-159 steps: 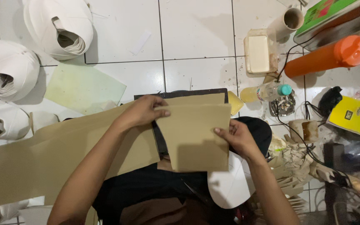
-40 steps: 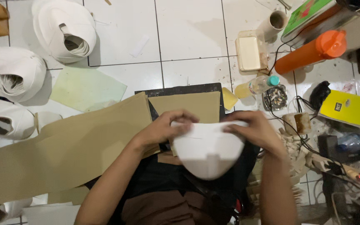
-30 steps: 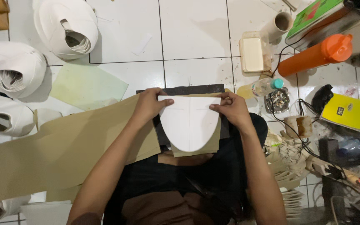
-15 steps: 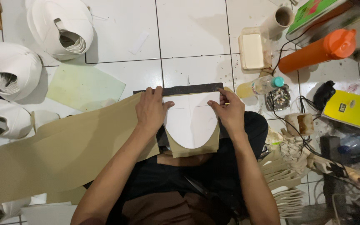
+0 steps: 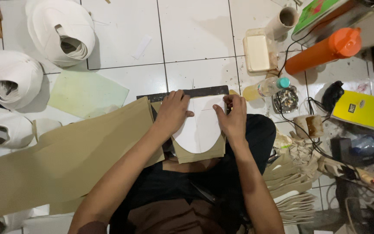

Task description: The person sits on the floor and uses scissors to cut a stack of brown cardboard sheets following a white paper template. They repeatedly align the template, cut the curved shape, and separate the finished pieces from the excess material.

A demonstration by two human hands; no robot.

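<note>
Between the two hands lies a white rounded template, flat on a small tan paper piece over a dark board. Left hand presses down flat, fingers spread, on the template's left edge; right hand pins its right edge likewise, gripping nothing. A long tan sheet stretches leftward, white rolls beyond.

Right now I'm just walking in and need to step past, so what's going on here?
A person sits on the tiled floor, pressing a white rounded template flat onto a tan sheet over a dark board. The left hand and right hand hold its two sides. More tan sheet lies alongside.
</note>
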